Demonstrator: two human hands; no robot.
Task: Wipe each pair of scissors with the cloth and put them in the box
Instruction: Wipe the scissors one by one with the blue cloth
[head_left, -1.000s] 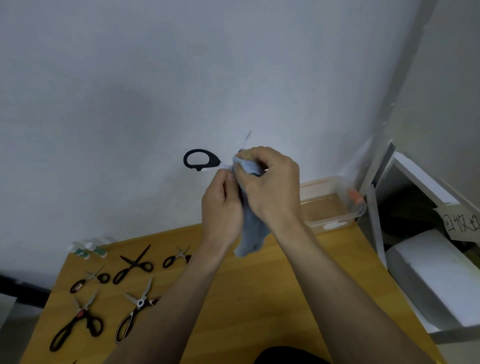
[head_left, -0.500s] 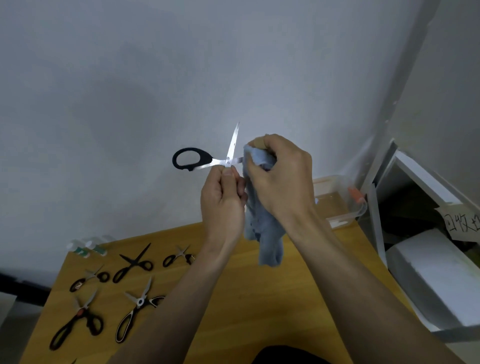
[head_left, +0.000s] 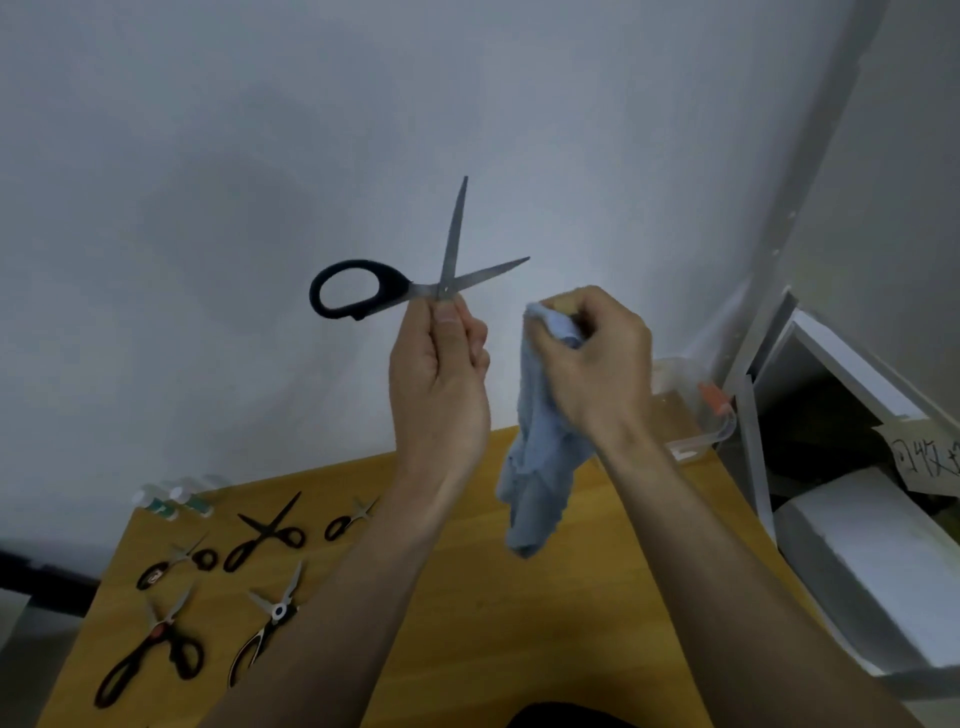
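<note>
My left hand (head_left: 441, 384) holds up a pair of black-handled scissors (head_left: 363, 291) in front of the wall, gripping them just below the pivot. Their blades are spread apart, one pointing up and one to the right. My right hand (head_left: 592, 364) grips a light blue cloth (head_left: 540, 467) a little to the right of the blades, apart from them; the cloth hangs down over the table. The clear plastic box (head_left: 696, 415) stands at the table's far right corner, partly hidden behind my right hand.
Several more scissors lie on the left part of the wooden table (head_left: 467, 597), among them a black pair (head_left: 270, 530) and a large pair (head_left: 150, 649). Two small bottles (head_left: 174, 501) lie at the far left edge. A white shelf unit (head_left: 857, 493) stands to the right.
My right hand pulled the cloth off the blades and moved right. The scissors were raised and both spread blades are now bare.
</note>
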